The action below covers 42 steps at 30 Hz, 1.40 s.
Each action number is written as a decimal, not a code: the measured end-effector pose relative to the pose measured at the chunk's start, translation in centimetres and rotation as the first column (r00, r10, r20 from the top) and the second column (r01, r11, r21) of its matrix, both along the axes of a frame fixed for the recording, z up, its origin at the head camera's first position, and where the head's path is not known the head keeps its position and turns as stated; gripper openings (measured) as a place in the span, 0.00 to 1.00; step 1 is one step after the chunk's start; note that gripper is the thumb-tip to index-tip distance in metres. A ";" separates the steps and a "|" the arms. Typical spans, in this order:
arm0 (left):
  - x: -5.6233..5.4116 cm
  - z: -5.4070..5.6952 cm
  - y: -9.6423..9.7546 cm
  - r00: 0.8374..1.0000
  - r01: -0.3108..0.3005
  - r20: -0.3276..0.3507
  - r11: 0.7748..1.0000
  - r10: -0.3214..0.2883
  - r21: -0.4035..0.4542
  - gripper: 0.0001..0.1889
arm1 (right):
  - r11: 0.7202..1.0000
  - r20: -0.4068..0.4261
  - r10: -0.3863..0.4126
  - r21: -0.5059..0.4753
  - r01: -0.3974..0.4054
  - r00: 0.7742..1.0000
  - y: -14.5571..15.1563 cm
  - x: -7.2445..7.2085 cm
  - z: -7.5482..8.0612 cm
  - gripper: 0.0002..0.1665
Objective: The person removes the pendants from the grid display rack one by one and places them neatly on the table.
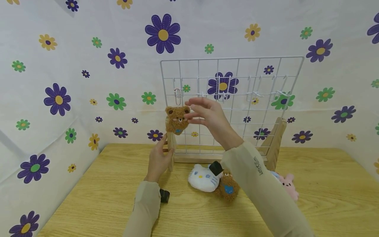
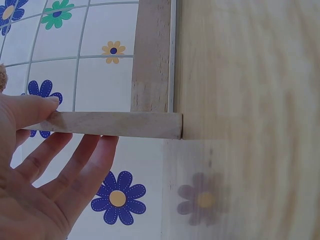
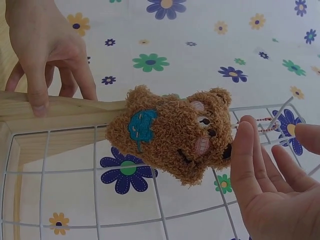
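Note:
A fuzzy brown bear keychain (image 1: 177, 120) with a blue patch hangs by its red and white bead chain (image 3: 265, 120) from a hook at the left of a white wire grid rack (image 1: 207, 59). My right hand (image 1: 208, 115) is beside the bear's head, its fingers extended and slightly bent, holding nothing; in the right wrist view the fingertips (image 3: 246, 131) overlap the bear's head and chain. Below, my left hand (image 1: 160, 161) holds the rack's left wooden post (image 2: 115, 123), thumb on one side and fingers on the other.
On the wooden table (image 1: 103, 197) in front of the rack lie a white cat plush (image 1: 202, 179), another brown bear (image 1: 228, 189) and a pink plush (image 1: 289, 187) partly behind my right sleeve. Several white hooks (image 1: 254, 93) line the grid. A flower-print cloth (image 1: 124, 39) hangs behind.

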<state>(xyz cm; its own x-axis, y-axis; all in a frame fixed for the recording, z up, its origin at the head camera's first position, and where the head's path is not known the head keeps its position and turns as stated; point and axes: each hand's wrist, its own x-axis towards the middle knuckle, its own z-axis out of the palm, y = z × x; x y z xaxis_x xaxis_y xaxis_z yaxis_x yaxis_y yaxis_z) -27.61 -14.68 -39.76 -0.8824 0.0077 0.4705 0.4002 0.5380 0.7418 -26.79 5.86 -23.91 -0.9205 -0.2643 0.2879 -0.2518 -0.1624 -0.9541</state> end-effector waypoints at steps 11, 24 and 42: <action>-0.2 0.0 -0.2 1.000 0.002 -0.003 1.000 -0.002 0.001 0.33 | 1.000 -0.018 0.004 0.022 -0.003 1.000 -0.8 -0.3 0.6 0.24; -0.3 0.0 0.1 1.000 0.008 0.004 1.000 -0.008 -0.001 0.33 | 1.000 0.014 0.029 -0.012 -0.029 0.999 -1.4 -1.1 0.5 0.23; -0.3 -0.2 0.1 1.000 -0.006 -0.009 1.000 0.006 -0.003 0.33 | 0.998 0.066 0.046 -0.036 -0.044 0.997 -2.0 -1.0 1.1 0.21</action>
<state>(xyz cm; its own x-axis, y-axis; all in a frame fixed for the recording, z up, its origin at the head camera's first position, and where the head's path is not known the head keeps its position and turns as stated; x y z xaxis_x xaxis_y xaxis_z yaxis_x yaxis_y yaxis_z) -27.89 -14.63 -39.95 -0.8781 0.0038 0.4784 0.4036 0.5429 0.7365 -27.81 3.91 -22.85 -0.9254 -0.2967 0.2360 -0.1796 -0.2050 -0.9621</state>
